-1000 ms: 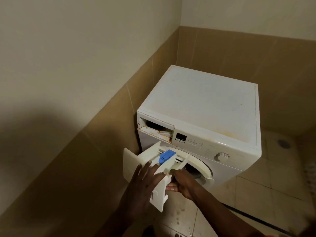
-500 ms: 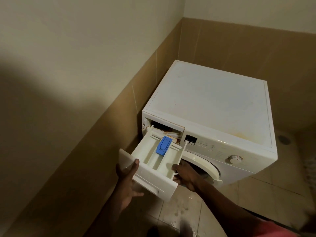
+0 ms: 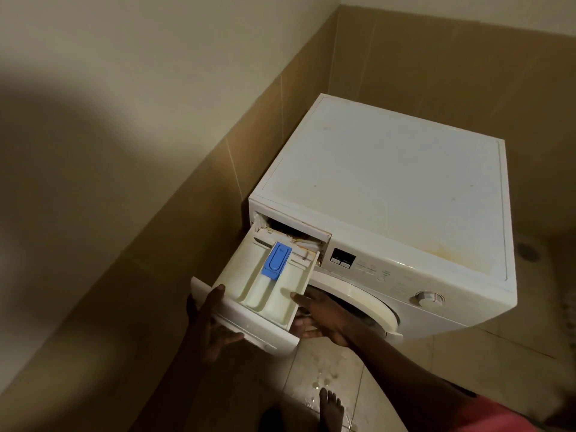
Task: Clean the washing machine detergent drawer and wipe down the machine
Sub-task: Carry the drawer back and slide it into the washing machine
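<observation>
We hold the detergent drawer (image 3: 271, 294) out in front of the washing machine (image 3: 389, 194), at its upper left corner. The drawer's rear end sits at the mouth of the slot (image 3: 290, 229), and its front face hangs lower, out over the floor (image 3: 324, 366). We cannot tell how far the rear reaches inside.

The drawer is cream plastic, faintly yellowed, with three long compartments running front to back. A blue cap (image 3: 276, 260) sits over the rear half of the middle one. The white front face is wider than the tray and juts out to the left. Orange-brown grime marks the drawer's rear right corner and the edges of the slot, where dark, stained parts show.

Our left hand (image 3: 212, 325) grips the left end of the front face, thumb on its top edge and fingers curled beneath. Our right hand (image 3: 321, 316) clamps the drawer's right side, thumb against the wall and fingers tucked under the front corner.

The machine stands in a corner of tan-tiled walls. Its white lid carries a yellowish stain near the front right. On the front, right of the slot, sit a small dark display (image 3: 342, 258) and a round dial (image 3: 429, 298). The door ring (image 3: 374, 310) shows behind our right wrist. Water drops dot the floor tiles near our bare foot (image 3: 332, 410).
</observation>
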A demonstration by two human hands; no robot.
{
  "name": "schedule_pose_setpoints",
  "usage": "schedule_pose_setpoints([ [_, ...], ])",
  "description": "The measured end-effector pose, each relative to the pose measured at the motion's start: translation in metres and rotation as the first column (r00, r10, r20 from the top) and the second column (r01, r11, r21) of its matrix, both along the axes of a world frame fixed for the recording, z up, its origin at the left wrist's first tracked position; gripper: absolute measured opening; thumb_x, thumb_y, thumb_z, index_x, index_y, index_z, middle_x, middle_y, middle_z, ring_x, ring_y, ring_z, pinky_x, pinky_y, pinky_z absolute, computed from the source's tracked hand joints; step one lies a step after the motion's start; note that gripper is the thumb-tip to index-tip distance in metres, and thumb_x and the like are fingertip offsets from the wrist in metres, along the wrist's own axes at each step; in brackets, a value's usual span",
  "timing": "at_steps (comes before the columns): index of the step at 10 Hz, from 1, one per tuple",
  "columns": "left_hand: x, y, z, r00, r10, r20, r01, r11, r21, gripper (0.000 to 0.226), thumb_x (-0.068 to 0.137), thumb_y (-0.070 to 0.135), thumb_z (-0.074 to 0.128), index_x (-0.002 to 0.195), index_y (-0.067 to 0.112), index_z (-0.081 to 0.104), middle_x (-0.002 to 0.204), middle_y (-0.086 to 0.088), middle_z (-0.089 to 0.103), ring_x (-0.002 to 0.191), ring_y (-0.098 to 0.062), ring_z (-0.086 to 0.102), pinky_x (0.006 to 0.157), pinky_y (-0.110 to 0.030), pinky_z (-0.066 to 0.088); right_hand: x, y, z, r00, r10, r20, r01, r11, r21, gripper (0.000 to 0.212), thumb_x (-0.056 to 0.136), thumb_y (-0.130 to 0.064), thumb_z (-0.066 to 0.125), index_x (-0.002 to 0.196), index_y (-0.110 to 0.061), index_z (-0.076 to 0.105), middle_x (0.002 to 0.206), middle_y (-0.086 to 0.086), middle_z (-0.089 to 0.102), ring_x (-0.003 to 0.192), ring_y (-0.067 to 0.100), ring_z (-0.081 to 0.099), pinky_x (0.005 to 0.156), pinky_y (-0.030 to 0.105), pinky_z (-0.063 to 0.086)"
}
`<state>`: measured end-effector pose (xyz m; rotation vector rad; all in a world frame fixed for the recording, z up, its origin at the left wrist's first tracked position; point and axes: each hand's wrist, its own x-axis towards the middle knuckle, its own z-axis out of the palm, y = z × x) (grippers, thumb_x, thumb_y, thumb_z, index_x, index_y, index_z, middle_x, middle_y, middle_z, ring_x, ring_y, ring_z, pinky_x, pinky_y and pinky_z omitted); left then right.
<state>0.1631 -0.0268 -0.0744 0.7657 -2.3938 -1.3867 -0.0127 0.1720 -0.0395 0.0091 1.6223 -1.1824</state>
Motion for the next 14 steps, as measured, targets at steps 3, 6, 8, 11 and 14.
schedule_pose_setpoints([
  [3,-0.014,-0.009,-0.010,0.994,-0.094,0.063,0.097,0.994,-0.047,0.094,0.061,0.055,0.086,0.141,0.036,0.042,0.149,-0.008,0.036,0.133,-0.040,0.045,0.088,-0.060,0.055,0.006,0.009,-0.008,1.000,-0.002,-0.025,0.001,0.999,-0.039,0.051,0.088,-0.048,0.063,0.134,-0.038,0.044,0.110,0.001,0.068,0.095,0.015,0.070,0.080,0.036,0.059],
  [6,-0.052,0.002,0.005,0.914,0.359,0.187,-0.332,0.398,0.855,0.072,0.070,0.044,0.082,0.133,0.039,0.047,0.140,-0.011,0.043,0.132,-0.044,0.046,0.088,-0.058,0.056,0.003,0.001,-0.011,0.995,-0.008,-0.101,0.003,0.999,-0.047,0.081,0.085,-0.038,0.071,0.149,-0.038,0.022,0.124,0.004,0.062,0.096,0.019,0.069,0.073,0.034,0.060],
  [8,-0.056,-0.011,0.002,0.951,0.299,0.073,-0.178,0.339,0.924,0.103,0.045,0.035,0.097,0.135,0.032,0.048,0.138,-0.014,0.045,0.128,-0.046,0.046,0.072,-0.059,0.059,0.004,-0.004,-0.014,0.994,-0.041,-0.103,0.035,0.997,-0.065,0.076,0.084,-0.035,0.072,0.144,-0.038,0.025,0.119,0.006,0.062,0.094,0.021,0.069,0.071,0.034,0.060],
  [11,-0.066,-0.018,0.010,0.906,0.340,0.253,-0.328,0.182,0.927,0.089,0.065,0.037,0.079,0.143,0.037,0.036,0.142,-0.023,0.042,0.124,-0.049,0.047,0.086,-0.071,0.048,0.009,-0.010,-0.012,0.987,-0.090,-0.135,0.081,0.994,-0.071,0.070,0.083,-0.035,0.073,0.137,-0.034,0.028,0.114,0.008,0.063,0.087,0.020,0.069,0.066,0.030,0.060],
  [14,-0.090,-0.017,0.010,0.909,0.341,0.240,-0.323,0.209,0.923,0.102,0.058,0.037,0.083,0.147,0.033,0.033,0.138,-0.019,0.046,0.127,-0.046,0.047,0.092,-0.071,0.045,-0.002,-0.013,-0.011,0.968,-0.196,-0.157,0.191,0.981,-0.046,0.047,0.092,-0.037,0.061,0.133,-0.021,0.044,0.105,0.002,0.065,0.093,0.020,0.069,0.075,0.034,0.060],
])
